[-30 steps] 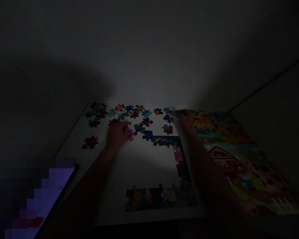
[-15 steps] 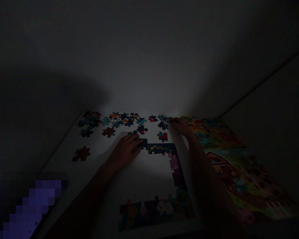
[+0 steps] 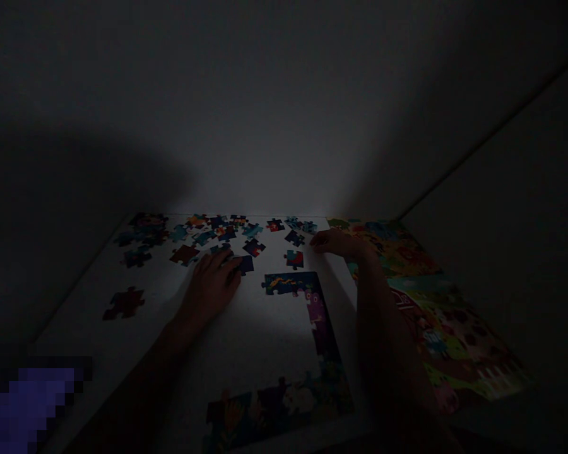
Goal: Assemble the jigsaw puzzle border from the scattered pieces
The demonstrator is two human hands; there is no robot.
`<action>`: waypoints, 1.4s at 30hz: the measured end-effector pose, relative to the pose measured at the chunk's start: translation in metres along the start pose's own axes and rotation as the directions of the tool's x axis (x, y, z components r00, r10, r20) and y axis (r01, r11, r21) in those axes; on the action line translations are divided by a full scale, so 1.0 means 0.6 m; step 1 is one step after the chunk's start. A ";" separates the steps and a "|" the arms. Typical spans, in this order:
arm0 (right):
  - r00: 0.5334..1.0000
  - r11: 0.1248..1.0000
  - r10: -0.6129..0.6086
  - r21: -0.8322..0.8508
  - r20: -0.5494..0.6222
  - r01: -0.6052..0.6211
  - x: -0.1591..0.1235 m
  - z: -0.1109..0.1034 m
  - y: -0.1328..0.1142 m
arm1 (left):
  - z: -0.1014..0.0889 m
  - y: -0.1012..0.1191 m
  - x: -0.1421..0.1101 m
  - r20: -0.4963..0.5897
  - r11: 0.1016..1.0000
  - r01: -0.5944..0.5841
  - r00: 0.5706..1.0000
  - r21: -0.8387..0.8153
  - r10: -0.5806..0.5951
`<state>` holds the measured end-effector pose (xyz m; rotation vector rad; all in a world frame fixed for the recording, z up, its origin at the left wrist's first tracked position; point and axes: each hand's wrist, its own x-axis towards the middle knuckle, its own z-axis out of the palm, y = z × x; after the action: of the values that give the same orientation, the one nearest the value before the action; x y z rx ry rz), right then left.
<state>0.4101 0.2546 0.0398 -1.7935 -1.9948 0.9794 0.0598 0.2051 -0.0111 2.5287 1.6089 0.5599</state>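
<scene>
In dim light, my left hand (image 3: 213,277) lies low over the white surface. Its fingertips are closed on a dark blue puzzle piece (image 3: 247,265), left of the partly joined puzzle (image 3: 329,331). That puzzle has a top strip, a right side with a purple creature, and a bottom strip. My right hand (image 3: 334,244) hovers or rests beyond its top right corner, fingers loosely bent, with nothing visible in them. Close to these fingers lie a dark puzzle piece (image 3: 294,238) and a red and teal puzzle piece (image 3: 294,258).
Several loose pieces (image 3: 226,233) spread along the far edge, with a darker pile (image 3: 146,230) at the far left. One brown piece (image 3: 125,303) lies apart on the left. Colourful farm pictures (image 3: 454,340) cover the right side. A pale wall (image 3: 265,126) stands behind.
My left hand has slid left with the blue piece, widening the gap to the top strip. My right hand has drawn back slightly from the far loose pieces. The view has shifted right.
</scene>
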 end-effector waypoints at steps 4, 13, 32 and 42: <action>0.989 0.996 0.057 -0.075 0.133 -0.047 0.000 0.010 -0.035 | -0.004 0.004 0.000 0.006 0.999 0.035 0.999 0.025 -0.035; 0.970 0.963 0.122 -0.261 0.210 -0.065 0.005 0.044 -0.088 | 0.002 0.004 -0.003 0.010 0.997 0.063 0.998 0.051 -0.063; 0.979 0.997 -0.070 0.045 0.194 0.062 0.025 0.055 -0.059 | 0.007 0.000 -0.004 -0.030 0.998 0.041 0.999 0.038 -0.040; 0.968 0.982 -0.110 0.174 0.224 0.071 0.027 0.059 -0.053 | 0.003 0.001 -0.004 -0.011 0.998 0.052 0.999 0.041 -0.051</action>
<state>0.3610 0.2596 0.0310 -1.5468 -2.0388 1.3360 0.0604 0.2029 -0.0134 2.5095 1.7014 0.5404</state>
